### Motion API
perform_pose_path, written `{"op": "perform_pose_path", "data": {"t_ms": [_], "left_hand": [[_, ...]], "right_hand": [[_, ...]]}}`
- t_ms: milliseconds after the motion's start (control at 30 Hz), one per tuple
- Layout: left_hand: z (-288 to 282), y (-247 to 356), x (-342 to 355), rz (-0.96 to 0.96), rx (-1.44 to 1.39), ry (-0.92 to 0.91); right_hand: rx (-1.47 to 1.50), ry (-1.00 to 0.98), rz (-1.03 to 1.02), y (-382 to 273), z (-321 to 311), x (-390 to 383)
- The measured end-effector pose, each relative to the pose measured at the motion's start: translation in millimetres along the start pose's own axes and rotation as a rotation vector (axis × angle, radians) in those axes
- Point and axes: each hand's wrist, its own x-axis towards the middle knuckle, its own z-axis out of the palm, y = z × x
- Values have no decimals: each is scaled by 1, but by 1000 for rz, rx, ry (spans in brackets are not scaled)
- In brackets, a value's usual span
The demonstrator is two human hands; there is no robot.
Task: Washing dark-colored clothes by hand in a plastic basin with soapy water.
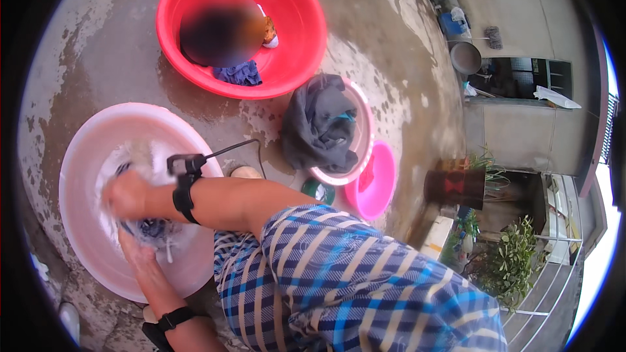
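Both my hands are down in a pale pink basin of white, foamy water. My right hand is closed and smeared by motion, pressed onto a wet dark-blue and white patterned cloth. Just below it, my left hand grips the same cloth from its lower side, its fingers partly hidden by the cloth and foam. Each wrist wears a black strap, and a small black device with a cable sits by the right wrist.
Beyond stands a large red tub with a blue cloth and a blurred dark item. Dark grey clothing heaps over a second pale pink basin, beside a bright pink basin. Wet concrete surrounds them; potted plants stand right.
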Motion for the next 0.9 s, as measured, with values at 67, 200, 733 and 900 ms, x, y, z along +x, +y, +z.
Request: {"op": "perform_pose_path", "data": {"t_ms": [67,200,733,900], "left_hand": [[33,-2,-1,25,-24,-47],[28,28,-42,12,-208,29],[-7,13,-26,-39,-344,-7],[44,-1,-28,65,-116,93]], "right_hand": [[-76,142,225,19,-12,11],[221,151,100,-31,10,-16],[403,-386,204,-16,5,-37],[-36,-151,299,-7,-19,-6]]}}
